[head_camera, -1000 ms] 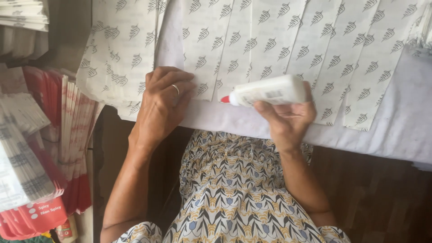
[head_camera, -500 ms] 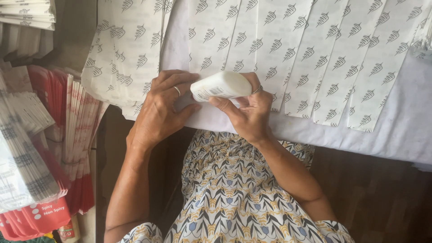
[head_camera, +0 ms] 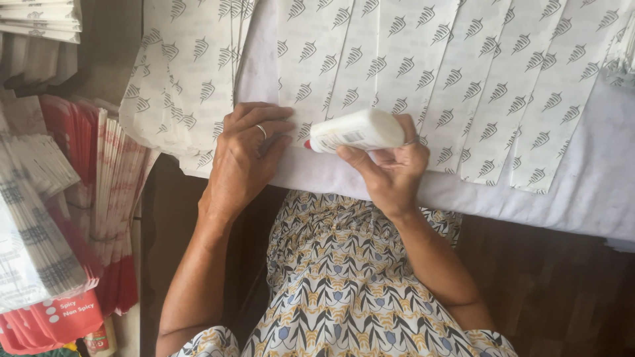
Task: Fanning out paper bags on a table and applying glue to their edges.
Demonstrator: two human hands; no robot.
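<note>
One white glue bottle (head_camera: 357,130) with a red tip pointing to 9 o'clock, right hand (head_camera: 390,168) grip wrapped around it; left hand (head_camera: 248,152) pressed flat on roughly seven overlapping leaf-printed paper bags (head_camera: 463,86)

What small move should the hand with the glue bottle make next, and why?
Probably draw the glue bottle along the paper's lower edge: its red tip already sits there beside the left hand, which presses the printed paper flat, while the right hand holds the bottle.

Matt paper sheets (head_camera: 423,73) (smooth plastic bottle (head_camera: 357,130))
</note>
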